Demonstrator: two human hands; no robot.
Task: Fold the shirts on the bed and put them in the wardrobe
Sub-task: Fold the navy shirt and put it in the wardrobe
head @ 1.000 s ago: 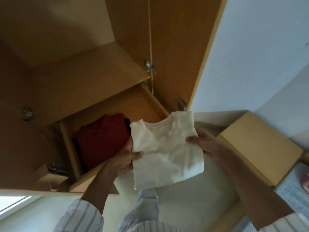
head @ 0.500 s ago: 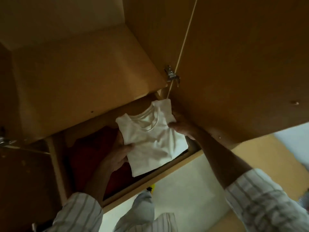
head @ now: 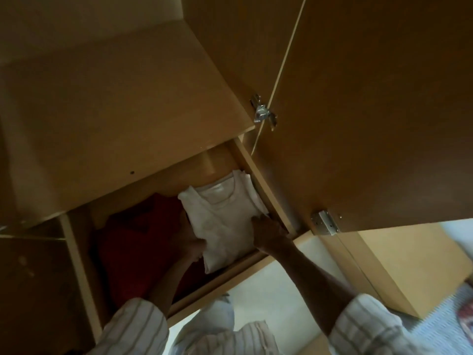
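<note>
In the wooden wardrobe drawer (head: 266, 180), both hands (head: 189, 242) (head: 268, 231) grip the folded white shirt (head: 225, 226).

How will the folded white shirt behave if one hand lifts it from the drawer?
The white shirt would probably sag and unfold, being soft cloth. It seems light. Both the left hand and right hand steady it.

The shirt (head: 225, 221) at centre was plain white. At its 9 o'clock lay a dark red garment (head: 138, 242). The wardrobe (head: 122, 103) was orange-brown wood with pale edging, its hinges (head: 324, 223) silver. Both sleeves (head: 133, 329) were white with faint grey stripes. At 4 o'clock, the bed (head: 445, 326) was pale blue.
</note>
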